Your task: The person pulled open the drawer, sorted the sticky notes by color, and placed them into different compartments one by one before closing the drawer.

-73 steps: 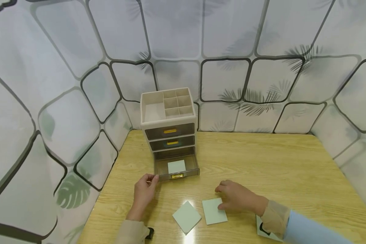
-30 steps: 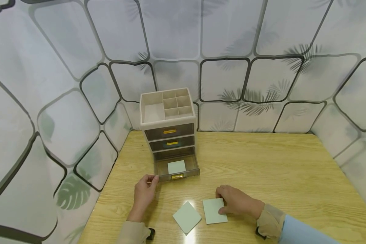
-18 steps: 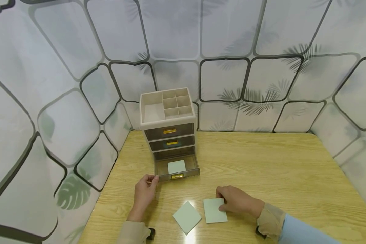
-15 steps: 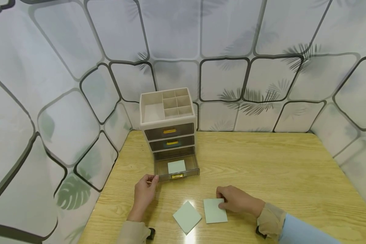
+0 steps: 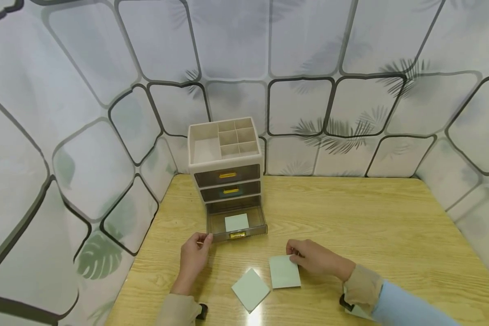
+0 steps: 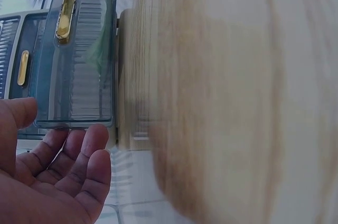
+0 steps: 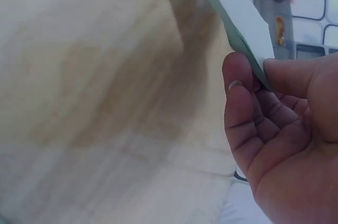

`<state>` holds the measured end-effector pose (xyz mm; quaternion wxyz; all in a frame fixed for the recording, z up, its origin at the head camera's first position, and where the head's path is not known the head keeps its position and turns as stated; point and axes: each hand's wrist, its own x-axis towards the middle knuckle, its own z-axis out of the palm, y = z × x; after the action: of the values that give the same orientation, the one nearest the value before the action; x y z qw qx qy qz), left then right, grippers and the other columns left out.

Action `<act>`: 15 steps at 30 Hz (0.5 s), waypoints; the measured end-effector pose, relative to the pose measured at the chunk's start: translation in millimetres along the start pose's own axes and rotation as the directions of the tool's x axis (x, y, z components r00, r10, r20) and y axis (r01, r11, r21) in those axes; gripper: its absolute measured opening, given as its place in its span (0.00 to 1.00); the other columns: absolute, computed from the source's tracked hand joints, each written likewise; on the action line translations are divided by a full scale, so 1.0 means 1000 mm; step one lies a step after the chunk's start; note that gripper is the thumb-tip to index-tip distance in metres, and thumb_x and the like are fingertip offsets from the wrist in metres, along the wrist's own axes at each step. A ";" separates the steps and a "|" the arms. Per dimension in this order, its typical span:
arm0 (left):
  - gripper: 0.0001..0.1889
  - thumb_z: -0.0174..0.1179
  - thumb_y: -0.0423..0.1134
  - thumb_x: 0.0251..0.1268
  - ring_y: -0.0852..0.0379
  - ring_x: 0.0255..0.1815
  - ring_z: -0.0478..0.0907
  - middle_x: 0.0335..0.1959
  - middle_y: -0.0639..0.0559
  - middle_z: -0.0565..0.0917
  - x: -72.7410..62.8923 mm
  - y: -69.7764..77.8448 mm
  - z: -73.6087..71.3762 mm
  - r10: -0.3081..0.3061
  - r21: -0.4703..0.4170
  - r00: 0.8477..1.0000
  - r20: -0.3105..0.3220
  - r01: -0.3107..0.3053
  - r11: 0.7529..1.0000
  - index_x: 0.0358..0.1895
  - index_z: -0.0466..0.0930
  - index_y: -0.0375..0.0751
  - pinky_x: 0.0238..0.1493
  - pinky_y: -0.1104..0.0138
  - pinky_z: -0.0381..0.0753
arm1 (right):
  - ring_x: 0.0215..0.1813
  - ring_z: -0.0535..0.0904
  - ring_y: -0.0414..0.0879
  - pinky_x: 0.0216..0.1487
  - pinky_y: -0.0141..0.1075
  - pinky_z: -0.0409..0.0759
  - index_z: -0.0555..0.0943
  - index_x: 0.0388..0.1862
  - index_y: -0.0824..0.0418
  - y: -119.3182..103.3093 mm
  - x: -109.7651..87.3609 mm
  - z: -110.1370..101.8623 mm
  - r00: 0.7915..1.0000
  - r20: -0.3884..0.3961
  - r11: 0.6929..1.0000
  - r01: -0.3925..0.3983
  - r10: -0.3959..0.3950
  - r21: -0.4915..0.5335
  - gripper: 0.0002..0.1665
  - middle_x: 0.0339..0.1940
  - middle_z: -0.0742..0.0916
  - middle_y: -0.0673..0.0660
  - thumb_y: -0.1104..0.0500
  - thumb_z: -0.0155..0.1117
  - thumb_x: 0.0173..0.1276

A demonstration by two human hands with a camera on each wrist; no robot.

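My right hand [image 5: 315,257] pinches a pale green sticky note pad [image 5: 284,272] by its far right corner, thumb on one face and fingers behind. In the right wrist view the pad [image 7: 245,20] is raised over the table and casts a shadow. My left hand [image 5: 193,258] holds the left front corner of the pulled-out bottom drawer [image 5: 254,232]. The left wrist view has the thumb by the drawer's upper edge and the fingertips along its side [image 6: 76,123]. Another green pad [image 5: 237,222] lies inside that drawer.
A second sticky note pad [image 5: 250,290] lies turned like a diamond between my hands. Part of another pale piece [image 5: 360,312] shows beneath the right sleeve. The cream drawer cabinet [image 5: 224,160] stands at the back left, its upper two drawers closed, its divided top tray bare.
My right hand has closed on the right pad and shifted it slightly away from me, lifting it off the table. The left hand stays at the drawer corner.
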<state>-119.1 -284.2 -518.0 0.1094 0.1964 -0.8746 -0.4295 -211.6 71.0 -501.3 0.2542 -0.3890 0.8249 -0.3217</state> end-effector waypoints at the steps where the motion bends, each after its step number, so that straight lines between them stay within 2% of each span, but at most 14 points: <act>1: 0.15 0.61 0.44 0.82 0.52 0.39 0.84 0.39 0.42 0.89 0.000 0.000 0.000 -0.002 -0.001 1.000 0.001 0.002 1.000 0.47 0.85 0.33 0.40 0.62 0.83 | 0.32 0.75 0.34 0.33 0.29 0.76 0.78 0.48 0.58 -0.001 0.001 -0.002 1.000 -0.005 1.000 0.004 -0.003 0.008 0.02 0.35 0.84 0.47 0.61 0.59 0.84; 7: 0.15 0.60 0.45 0.82 0.51 0.39 0.85 0.39 0.42 0.90 0.000 0.000 0.000 -0.011 -0.007 1.000 0.012 0.011 1.000 0.47 0.85 0.33 0.39 0.62 0.83 | 0.33 0.84 0.47 0.34 0.32 0.81 0.77 0.48 0.60 -0.011 0.009 -0.019 0.999 -0.032 0.998 0.025 -0.023 0.058 0.03 0.34 0.85 0.51 0.63 0.55 0.85; 10: 0.16 0.60 0.45 0.82 0.51 0.39 0.85 0.39 0.42 0.90 0.000 0.000 -0.001 -0.015 -0.005 1.000 0.016 0.015 1.000 0.48 0.85 0.33 0.39 0.62 0.83 | 0.33 0.85 0.53 0.34 0.33 0.82 0.77 0.48 0.61 -0.014 0.014 -0.028 0.997 -0.057 0.998 0.046 -0.043 0.052 0.04 0.33 0.85 0.52 0.64 0.54 0.85; 12: 0.15 0.60 0.45 0.82 0.51 0.39 0.85 0.39 0.42 0.90 0.000 0.000 -0.001 -0.019 -0.005 1.000 0.015 0.019 1.000 0.48 0.85 0.33 0.38 0.63 0.83 | 0.33 0.85 0.52 0.34 0.33 0.81 0.76 0.48 0.60 -0.017 0.019 -0.035 0.996 -0.075 0.998 0.054 -0.051 0.045 0.04 0.32 0.84 0.52 0.65 0.54 0.85; 15: 0.15 0.60 0.45 0.82 0.51 0.39 0.85 0.38 0.42 0.90 0.001 0.001 0.000 -0.022 -0.006 1.000 0.013 0.022 1.000 0.47 0.85 0.33 0.37 0.64 0.82 | 0.33 0.84 0.46 0.35 0.34 0.82 0.76 0.47 0.60 -0.023 0.028 -0.044 0.993 -0.098 0.997 0.067 -0.063 0.035 0.04 0.32 0.84 0.53 0.65 0.54 0.85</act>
<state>-120.4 -284.7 -517.3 0.0999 0.2029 -0.8717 -0.4348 -246.2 52.1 -459.8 0.2107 -0.3947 0.8170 -0.3638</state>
